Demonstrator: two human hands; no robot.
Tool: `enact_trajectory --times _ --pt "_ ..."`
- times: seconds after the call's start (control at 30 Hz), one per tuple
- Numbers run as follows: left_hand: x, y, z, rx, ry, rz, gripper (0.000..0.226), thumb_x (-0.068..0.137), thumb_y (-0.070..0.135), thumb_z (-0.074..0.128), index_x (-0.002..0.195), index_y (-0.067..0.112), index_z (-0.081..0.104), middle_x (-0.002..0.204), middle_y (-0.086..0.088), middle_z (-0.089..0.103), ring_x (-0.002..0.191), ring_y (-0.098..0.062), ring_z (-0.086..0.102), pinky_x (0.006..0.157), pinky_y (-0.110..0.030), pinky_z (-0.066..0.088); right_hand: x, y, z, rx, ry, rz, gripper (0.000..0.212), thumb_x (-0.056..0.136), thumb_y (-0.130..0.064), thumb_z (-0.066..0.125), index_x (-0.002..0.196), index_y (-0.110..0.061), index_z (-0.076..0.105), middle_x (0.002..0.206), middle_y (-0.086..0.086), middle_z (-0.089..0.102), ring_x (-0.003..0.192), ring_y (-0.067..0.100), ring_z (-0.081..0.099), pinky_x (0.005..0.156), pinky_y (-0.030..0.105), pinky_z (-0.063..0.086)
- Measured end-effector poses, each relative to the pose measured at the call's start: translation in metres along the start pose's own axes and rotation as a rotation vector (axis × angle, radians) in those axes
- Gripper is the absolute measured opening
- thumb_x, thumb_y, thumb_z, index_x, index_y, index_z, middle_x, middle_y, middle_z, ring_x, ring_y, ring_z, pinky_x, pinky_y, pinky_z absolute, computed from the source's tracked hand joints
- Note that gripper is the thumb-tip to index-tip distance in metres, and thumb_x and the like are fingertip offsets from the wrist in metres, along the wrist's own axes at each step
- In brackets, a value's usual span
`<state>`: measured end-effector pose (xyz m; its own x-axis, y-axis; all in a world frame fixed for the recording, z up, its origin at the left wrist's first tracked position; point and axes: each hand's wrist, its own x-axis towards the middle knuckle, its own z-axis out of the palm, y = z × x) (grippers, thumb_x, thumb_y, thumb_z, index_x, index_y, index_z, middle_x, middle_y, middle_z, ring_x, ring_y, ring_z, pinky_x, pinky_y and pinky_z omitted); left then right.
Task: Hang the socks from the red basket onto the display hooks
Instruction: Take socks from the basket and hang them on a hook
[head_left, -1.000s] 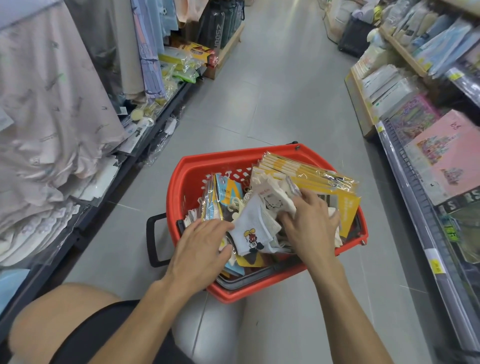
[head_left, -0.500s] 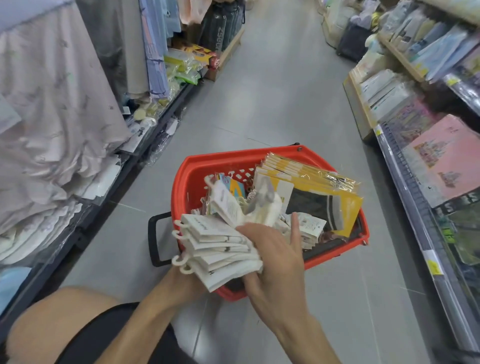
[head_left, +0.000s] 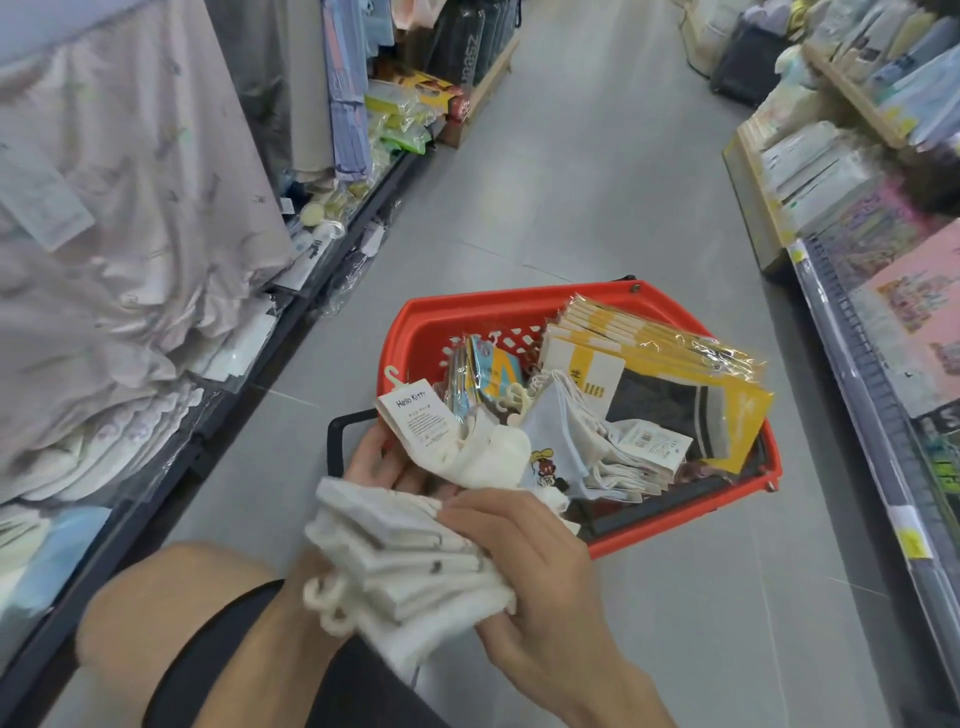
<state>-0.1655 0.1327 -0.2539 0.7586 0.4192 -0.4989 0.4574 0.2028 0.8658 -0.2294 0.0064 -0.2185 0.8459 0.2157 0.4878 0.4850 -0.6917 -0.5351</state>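
Head view: right hand (head_left: 535, 566) grips a thick sock stack (head_left: 410, 561) at 6 o'clock, left hand (head_left: 376, 462) holds a tagged pair (head_left: 441, 431) by the red basket (head_left: 467, 312); the overfull grip could spill socks.

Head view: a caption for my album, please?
Right hand grips white socks beside left hand, by a red basket.

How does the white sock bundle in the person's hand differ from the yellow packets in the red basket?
The white sock bundle is gripped by the right hand, outside the red basket; the yellow packets lie inside it. The bundle is bare soft cloth with pale hooks; the packets are flat, wrapped in shiny clear film. Both are stacks of several alike pieces.
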Motion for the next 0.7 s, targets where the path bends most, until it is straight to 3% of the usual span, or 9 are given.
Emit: enact_trajectory --times 0.07,0.1,0.17,0.23,0.33,0.4,0.47,0.57,0.7 --pt "0.012 0.007 0.012 -0.484 -0.538 -0.201 0.027 0.096 0.007 0.050 0.111 0.024 0.066 0.123 -0.014 0.069 0.089 -0.020 0.073 0.071 -0.041 0.056 -0.003 -0.001 -0.003 0.095 0.012 -0.029 0.027 0.093 -0.023 0.053 0.113 -0.011 0.066 0.113 0.003 0.070 0.104 0.018 0.068 0.075 0.038 0.054" --pt "0.021 0.009 0.004 -0.558 -0.689 -0.282 0.045 0.085 -0.004 0.057 0.118 0.025 0.061 0.128 -0.010 0.067 0.096 -0.022 0.073 0.073 -0.045 0.058 -0.004 -0.001 -0.004 0.134 0.018 -0.034 0.027 0.096 -0.028 0.050 0.112 -0.012 0.065 0.111 0.003 0.071 0.101 0.017 0.069 0.073 0.038 0.054" --pt "0.035 0.003 -0.012 -0.530 -0.878 -0.246 0.070 0.070 -0.013 0.054 0.132 0.020 0.054 0.126 -0.008 0.070 0.106 -0.025 0.072 0.075 -0.042 0.062 -0.004 -0.001 -0.005 0.174 0.022 -0.045 0.025 0.096 -0.029 0.052 0.109 -0.012 0.065 0.105 0.001 0.072 0.095 0.015 0.070 0.070 0.036 0.054" --pt "0.037 0.000 -0.012 -0.515 -0.904 -0.197 0.067 0.076 -0.001 0.057 0.140 0.017 0.050 0.127 -0.007 0.070 0.109 -0.024 0.071 0.076 -0.037 0.061 -0.002 0.002 -0.006 0.176 -0.004 -0.040 0.022 0.087 -0.021 0.060 0.104 -0.011 0.069 0.110 0.001 0.069 0.097 0.015 0.068 0.072 0.036 0.054" --pt "0.035 0.005 -0.008 -0.451 -0.875 -0.267 0.055 0.082 0.023 0.066 0.136 0.022 0.059 0.129 -0.011 0.069 0.113 -0.028 0.070 0.078 -0.036 0.060 0.007 0.010 -0.001 0.082 -0.147 0.078 0.025 0.076 -0.011 0.071 0.100 -0.015 0.072 0.148 0.001 0.046 0.135 0.018 0.046 0.098 0.038 0.047" --pt "0.031 0.013 -0.010 -0.447 -0.904 -0.323 0.049 0.079 0.036 0.069 0.126 0.020 0.070 0.130 -0.012 0.068 0.116 -0.028 0.068 0.082 -0.035 0.060 0.014 0.016 0.006 0.032 -0.245 0.187 0.024 0.079 -0.017 0.070 0.103 -0.023 0.069 0.161 -0.006 0.026 0.151 0.016 0.020 0.111 0.043 0.038" --pt "0.032 0.011 -0.013 -0.423 -0.925 -0.265 0.050 0.082 0.042 0.064 0.119 0.011 0.073 0.130 -0.015 0.067 0.120 -0.025 0.065 0.089 -0.032 0.058 0.020 0.019 0.012 0.007 -0.279 0.309 0.024 0.085 -0.034 0.061 0.109 -0.036 0.063 0.162 -0.016 0.016 0.151 0.006 0.011 0.110 0.042 0.038" --pt "0.031 0.014 -0.019 -0.326 -0.937 -0.221 0.051 0.088 0.045 0.056 0.115 0.005 0.073 0.121 -0.016 0.070 0.112 -0.022 0.068 0.089 -0.029 0.056 0.025 0.022 0.016 -0.024 -0.274 0.359 0.042 0.088 -0.047 0.051 0.129 -0.052 0.047 0.158 -0.029 0.018 0.147 -0.004 0.015 0.106 0.027 0.033" --pt "0.028 0.017 -0.022 -0.204 -0.893 -0.068 0.040 0.091 0.038 0.055 0.115 0.012 0.072 0.118 -0.011 0.073 0.113 -0.022 0.068 0.087 -0.025 0.055 0.035 0.025 0.015 0.261 -0.158 0.411 0.044 0.090 -0.013 0.060 0.126 -0.039 0.064 0.142 -0.018 0.053 0.136 0.007 0.045 0.106 0.028 0.043"
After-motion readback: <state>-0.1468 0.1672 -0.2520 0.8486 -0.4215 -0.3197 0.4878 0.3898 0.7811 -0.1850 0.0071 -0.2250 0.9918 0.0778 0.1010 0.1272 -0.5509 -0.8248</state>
